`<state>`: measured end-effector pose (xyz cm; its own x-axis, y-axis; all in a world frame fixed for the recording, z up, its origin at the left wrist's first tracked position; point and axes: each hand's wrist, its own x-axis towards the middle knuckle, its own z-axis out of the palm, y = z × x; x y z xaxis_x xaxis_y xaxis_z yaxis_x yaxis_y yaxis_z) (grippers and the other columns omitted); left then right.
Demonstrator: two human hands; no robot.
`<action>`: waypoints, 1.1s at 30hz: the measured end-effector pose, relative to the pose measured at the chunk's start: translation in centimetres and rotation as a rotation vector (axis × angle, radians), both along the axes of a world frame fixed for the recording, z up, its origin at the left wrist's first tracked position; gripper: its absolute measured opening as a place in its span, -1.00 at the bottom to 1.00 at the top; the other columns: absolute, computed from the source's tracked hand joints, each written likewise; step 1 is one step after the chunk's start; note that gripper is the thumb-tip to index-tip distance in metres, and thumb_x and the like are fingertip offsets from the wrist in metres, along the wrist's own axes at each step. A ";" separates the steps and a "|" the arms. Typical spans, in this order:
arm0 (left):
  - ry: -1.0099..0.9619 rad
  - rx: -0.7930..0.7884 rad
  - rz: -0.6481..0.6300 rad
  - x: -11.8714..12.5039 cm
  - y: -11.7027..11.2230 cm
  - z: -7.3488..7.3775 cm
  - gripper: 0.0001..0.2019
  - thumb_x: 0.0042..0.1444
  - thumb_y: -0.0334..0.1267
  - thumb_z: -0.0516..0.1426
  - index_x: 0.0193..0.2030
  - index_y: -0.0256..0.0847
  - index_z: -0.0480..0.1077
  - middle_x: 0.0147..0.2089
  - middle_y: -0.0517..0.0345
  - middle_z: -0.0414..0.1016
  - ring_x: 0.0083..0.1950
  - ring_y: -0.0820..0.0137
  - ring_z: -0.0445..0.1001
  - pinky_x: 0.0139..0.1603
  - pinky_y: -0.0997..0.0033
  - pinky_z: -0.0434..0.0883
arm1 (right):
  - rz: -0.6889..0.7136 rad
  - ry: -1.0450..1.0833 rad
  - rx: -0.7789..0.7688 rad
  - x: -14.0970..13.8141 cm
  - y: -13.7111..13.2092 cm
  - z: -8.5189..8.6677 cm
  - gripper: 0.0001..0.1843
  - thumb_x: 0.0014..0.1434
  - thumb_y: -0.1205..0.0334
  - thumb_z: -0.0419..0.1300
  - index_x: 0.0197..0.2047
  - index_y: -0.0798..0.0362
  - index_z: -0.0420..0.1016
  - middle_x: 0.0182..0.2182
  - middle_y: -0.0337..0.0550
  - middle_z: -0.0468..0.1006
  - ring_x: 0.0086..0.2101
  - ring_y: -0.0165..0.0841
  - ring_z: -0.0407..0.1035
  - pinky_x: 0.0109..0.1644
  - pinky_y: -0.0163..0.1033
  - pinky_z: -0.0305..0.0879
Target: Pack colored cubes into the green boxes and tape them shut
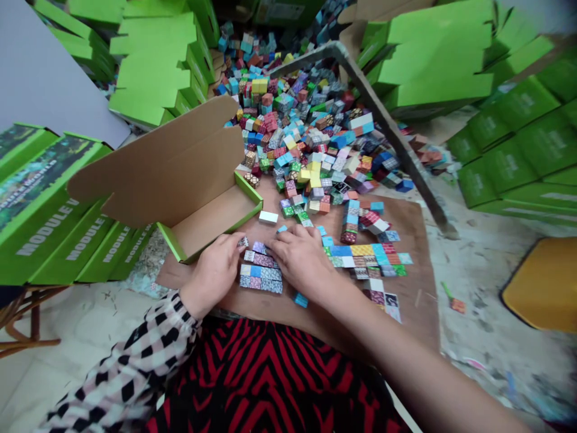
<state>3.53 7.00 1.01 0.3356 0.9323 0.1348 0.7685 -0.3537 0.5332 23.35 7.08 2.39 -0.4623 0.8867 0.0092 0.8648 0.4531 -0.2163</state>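
My left hand (216, 270) and my right hand (304, 260) rest on a brown board (419, 240), on either side of a small block of patterned cubes (262, 272) laid in rows. Both hands have fingers curled down onto the cubes, pressing the rows together from left and right. An open green cardboard box (211, 222) with its brown lid flap raised lies just left of the left hand. More cubes in flat rows (367, 255) sit right of my right hand.
A big heap of loose coloured cubes (306, 120) fills the space behind the board. Stacks of flat green boxes (157, 66) stand at back left and back right (433, 66). Closed green boxes (54, 228) line the left. A yellow object (545, 282) lies at right.
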 end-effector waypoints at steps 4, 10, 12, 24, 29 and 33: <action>-0.096 -0.080 0.023 0.5 0.2 -0.2 -0.74 0.25 -0.38 0.01 0.05 -0.24 0.36 -0.04 0.02 0.55 -0.03 0.29 0.52 0.04 0.21 0.47 | 0.011 0.007 0.022 -0.1 0.1 -0.4 -0.80 0.29 0.25 0.07 -0.20 -0.01 0.54 -0.33 -0.15 0.54 -0.24 -0.22 0.18 -0.22 -0.13 -0.16; -0.091 -0.080 0.003 0.1 0.2 -0.6 -0.76 0.25 -0.35 0.02 0.01 -0.25 0.40 -0.04 0.02 0.55 -0.04 0.28 0.53 0.03 0.21 0.46 | 0.022 0.011 0.090 0.3 0.1 -0.3 -0.78 0.32 0.21 0.05 -0.21 -0.02 0.53 -0.35 -0.15 0.54 -0.23 -0.22 0.19 -0.20 -0.12 -0.16; -0.068 -0.054 -0.022 -0.2 0.2 -0.6 -0.76 0.26 -0.34 0.01 0.00 -0.27 0.41 -0.06 0.00 0.55 -0.04 0.27 0.52 0.01 0.22 0.47 | 0.010 0.012 0.074 0.1 0.2 -0.1 -0.76 0.33 0.19 0.04 -0.22 0.00 0.53 -0.34 -0.14 0.54 -0.23 -0.22 0.19 -0.19 -0.12 -0.16; -0.093 -0.048 -0.016 0.0 0.4 -0.7 -0.76 0.26 -0.37 0.02 0.02 -0.25 0.40 -0.05 0.01 0.54 -0.04 0.30 0.51 0.00 0.22 0.46 | 0.018 -0.054 0.089 0.1 0.3 -0.2 -0.81 0.30 0.27 0.06 -0.27 0.01 0.50 -0.37 -0.14 0.54 -0.23 -0.22 0.20 -0.16 -0.10 -0.14; -0.028 -0.091 -0.093 0.4 0.9 -0.3 -0.74 0.21 -0.43 0.03 0.00 -0.25 0.43 -0.15 0.04 0.48 -0.13 0.31 0.48 -0.06 0.22 0.46 | 0.018 -0.086 0.030 1.0 -0.1 0.6 -0.86 0.24 0.35 0.11 -0.27 0.02 0.50 -0.34 -0.14 0.54 -0.23 -0.22 0.21 -0.19 -0.11 -0.14; 0.043 -0.143 -0.167 0.3 0.9 0.0 -0.71 0.21 -0.42 0.01 -0.02 -0.22 0.47 -0.13 0.03 0.42 -0.12 0.29 0.45 -0.06 0.21 0.46 | 0.052 -0.049 -0.031 1.1 -0.4 0.5 -0.84 0.24 0.35 0.11 -0.25 0.01 0.53 -0.34 -0.15 0.54 -0.22 -0.22 0.24 -0.19 -0.12 -0.12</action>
